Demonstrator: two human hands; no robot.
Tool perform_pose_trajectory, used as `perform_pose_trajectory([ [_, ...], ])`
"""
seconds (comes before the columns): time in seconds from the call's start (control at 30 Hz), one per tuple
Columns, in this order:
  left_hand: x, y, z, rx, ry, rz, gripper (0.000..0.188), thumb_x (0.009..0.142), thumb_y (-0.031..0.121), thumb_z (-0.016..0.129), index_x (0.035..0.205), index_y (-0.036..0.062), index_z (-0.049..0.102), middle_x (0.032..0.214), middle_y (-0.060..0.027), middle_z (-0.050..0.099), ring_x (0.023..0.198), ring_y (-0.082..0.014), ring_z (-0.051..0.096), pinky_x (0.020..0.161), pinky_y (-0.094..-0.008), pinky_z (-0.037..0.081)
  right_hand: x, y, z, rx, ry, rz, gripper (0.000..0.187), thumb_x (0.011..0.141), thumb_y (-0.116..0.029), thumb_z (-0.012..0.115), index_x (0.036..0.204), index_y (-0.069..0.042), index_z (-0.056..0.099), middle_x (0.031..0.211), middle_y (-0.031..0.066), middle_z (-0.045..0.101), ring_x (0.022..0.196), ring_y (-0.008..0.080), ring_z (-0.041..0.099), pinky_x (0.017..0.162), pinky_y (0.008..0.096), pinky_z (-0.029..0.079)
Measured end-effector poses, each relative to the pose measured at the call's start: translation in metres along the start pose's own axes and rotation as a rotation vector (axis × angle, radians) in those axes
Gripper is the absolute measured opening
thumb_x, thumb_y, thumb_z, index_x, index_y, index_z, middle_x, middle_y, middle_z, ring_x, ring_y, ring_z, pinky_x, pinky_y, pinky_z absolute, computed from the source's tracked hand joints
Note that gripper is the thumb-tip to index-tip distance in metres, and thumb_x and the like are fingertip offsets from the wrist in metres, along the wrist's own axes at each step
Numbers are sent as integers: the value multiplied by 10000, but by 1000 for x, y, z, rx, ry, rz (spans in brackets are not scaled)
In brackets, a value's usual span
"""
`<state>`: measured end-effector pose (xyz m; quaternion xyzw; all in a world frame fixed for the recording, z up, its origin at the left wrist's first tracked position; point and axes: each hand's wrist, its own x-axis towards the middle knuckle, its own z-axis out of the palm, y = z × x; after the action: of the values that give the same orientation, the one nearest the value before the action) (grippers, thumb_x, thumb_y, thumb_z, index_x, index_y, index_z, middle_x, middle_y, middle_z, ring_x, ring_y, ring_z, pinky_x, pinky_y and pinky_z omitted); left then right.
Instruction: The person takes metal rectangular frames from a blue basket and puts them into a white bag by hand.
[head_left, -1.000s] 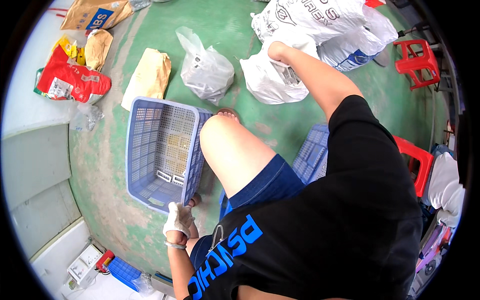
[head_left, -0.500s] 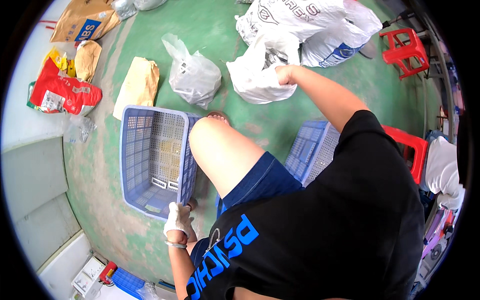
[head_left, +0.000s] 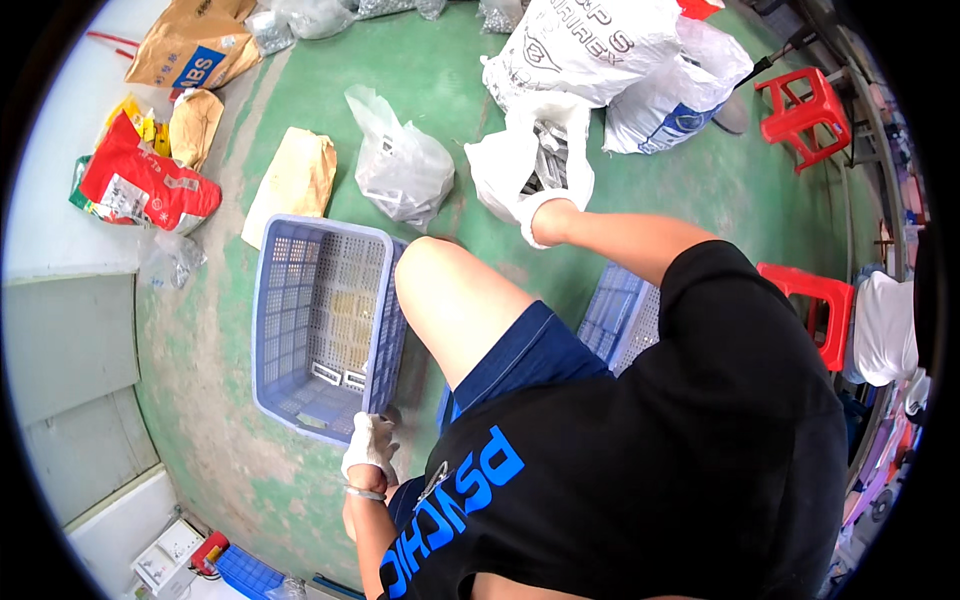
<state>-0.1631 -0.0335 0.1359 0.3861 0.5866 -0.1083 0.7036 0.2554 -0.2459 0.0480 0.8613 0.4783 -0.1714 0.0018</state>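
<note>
My left hand (head_left: 369, 441), in a white glove, is closed at the near right corner of a blue plastic basket (head_left: 268, 330), seemingly on its rim. Inside that basket, two small pale rectangular frame-like parts (head_left: 326, 374) lie on the bottom. My right hand (head_left: 540, 217) is at the near side of an open white bag (head_left: 497, 172). White material, glove or bag, covers its fingers, so its grip is hidden. Grey and silvery pieces (head_left: 548, 160) show in the bag's mouth. Left of it stands a translucent plastic bag (head_left: 405, 170) with pale contents.
A second blue basket (head_left: 612, 312) sits to my right, partly behind my arm. Large white sacks (head_left: 590, 45) stand at the back. Red stools (head_left: 806, 115) are at right. A brown paper bag (head_left: 292, 180) and a red bag (head_left: 145, 180) lie to the left.
My right hand has drawn back from inside the white bag to its near edge, and the bag's contents now show. My left hand stays at the basket's corner. The whole view has shifted slightly.
</note>
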Motion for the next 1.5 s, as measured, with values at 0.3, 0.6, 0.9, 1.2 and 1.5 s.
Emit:
perform_pose_trajectory([
  [0.3, 30, 9, -15, 268, 150, 82, 210, 873, 263, 521, 960, 82, 461, 843, -63, 550, 705, -222, 536, 641, -344, 467, 11, 16, -14, 47, -113, -42, 208, 697, -188, 629, 825, -27, 664, 857, 164, 665, 766, 335, 636, 663, 436, 490],
  [0.6, 65, 17, -13, 666, 6, 393, 158, 859, 114, 541, 931, 15, 441, 793, -80, 560, 672, -192, 541, 597, -307, 462, 50, 81, -35, 1651, -135, 538, 313, 794, -193, 587, 1015, 20, 645, 931, 142, 653, 854, 284, 614, 749, 409, 466],
  [0.9, 46, 2, -24, 197, 197, -62, 525, 879, 539, 481, 1081, 69, 601, 941, -45, 606, 851, -176, 547, 701, -343, 462, 174, 145, 51, 987, -16, 658, 223, 770, -125, 533, 903, 5, 657, 863, 139, 647, 782, 283, 604, 698, 423, 468],
  [1.2, 36, -23, -62, 423, 293, 146, 530, 937, 493, 389, 1070, 25, 600, 928, -58, 618, 743, -171, 526, 654, -305, 435, 192, 89, -59, -129, -67, 168, 252, 769, -185, 619, 924, 6, 668, 1028, 195, 634, 915, 342, 605, 808, 413, 467],
  [1.5, 64, -23, -125, 874, 143, 399, 477, 960, 386, 386, 1197, 4, 546, 1197, -171, 577, 1132, -278, 523, 967, -325, 371, 236, -157, -70, -174, -308, -292, 381, 874, -279, 498, 1169, -43, 546, 1179, 173, 581, 1045, 325, 568, 892, 413, 426],
])
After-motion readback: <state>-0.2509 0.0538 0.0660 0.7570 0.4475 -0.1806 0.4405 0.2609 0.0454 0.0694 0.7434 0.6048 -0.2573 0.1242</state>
